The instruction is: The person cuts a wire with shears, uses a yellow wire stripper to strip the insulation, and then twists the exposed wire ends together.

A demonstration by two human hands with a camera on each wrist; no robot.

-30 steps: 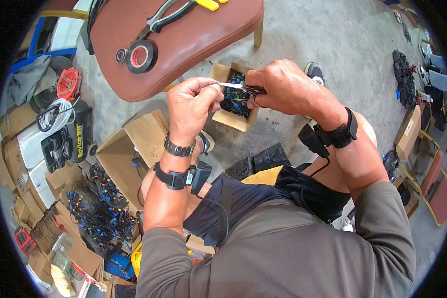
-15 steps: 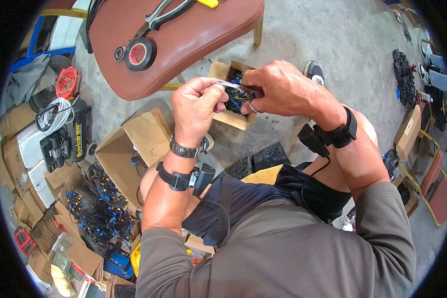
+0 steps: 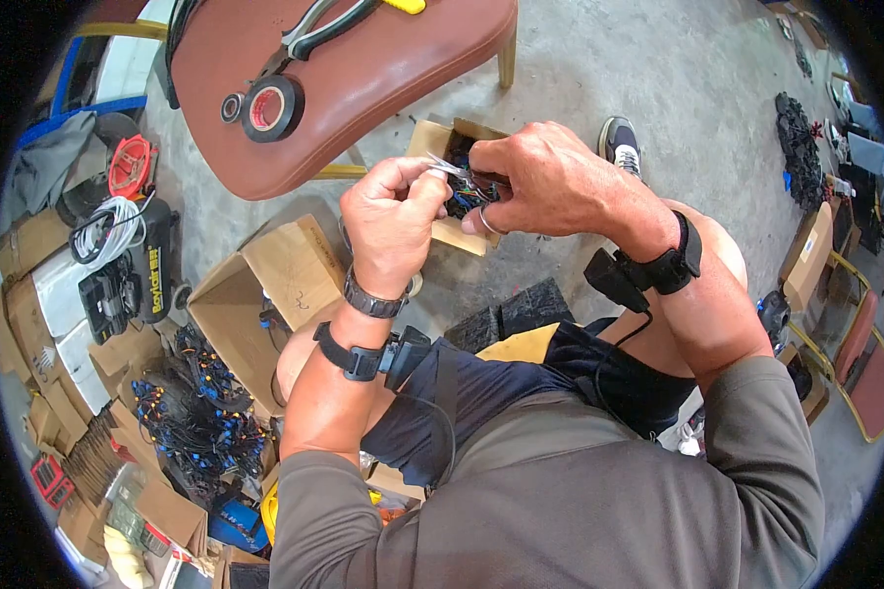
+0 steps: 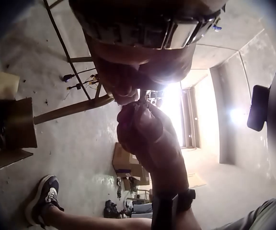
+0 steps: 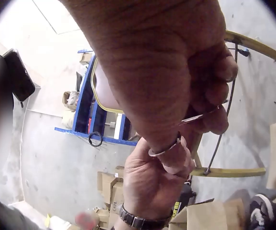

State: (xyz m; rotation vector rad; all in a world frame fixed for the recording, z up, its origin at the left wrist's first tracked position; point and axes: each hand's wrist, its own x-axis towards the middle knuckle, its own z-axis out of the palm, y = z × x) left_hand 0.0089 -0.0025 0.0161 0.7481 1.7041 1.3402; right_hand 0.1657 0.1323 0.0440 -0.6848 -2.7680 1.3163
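Note:
The right hand [image 3: 550,182] grips small metal scissors [image 3: 452,169], whose blades point toward the left hand [image 3: 395,218]. In the right wrist view, the right thumb passes through a metal handle loop [image 5: 166,148]. Thumb and forefinger of the left hand pinch something small and pale at the blade tips; what it is cannot be made out. Both hands nearly touch, above an open cardboard box [image 3: 462,238] of dark and coloured wires. The left wrist view shows the right hand [image 4: 150,139] close against the left fingers, mostly in shadow.
On the brown chair seat [image 3: 383,69] lie pliers [image 3: 329,34], black tape [image 3: 272,108] and a small ring-shaped part [image 3: 231,107]. A larger open box [image 3: 290,270] and a tangled wire pile [image 3: 201,412] are at the left. A shoe [image 3: 620,145] rests beyond the right forearm.
The scissor blades look farther apart and more tilted than before. The left hand has shifted slightly right and the right hand slightly left, both still holding on.

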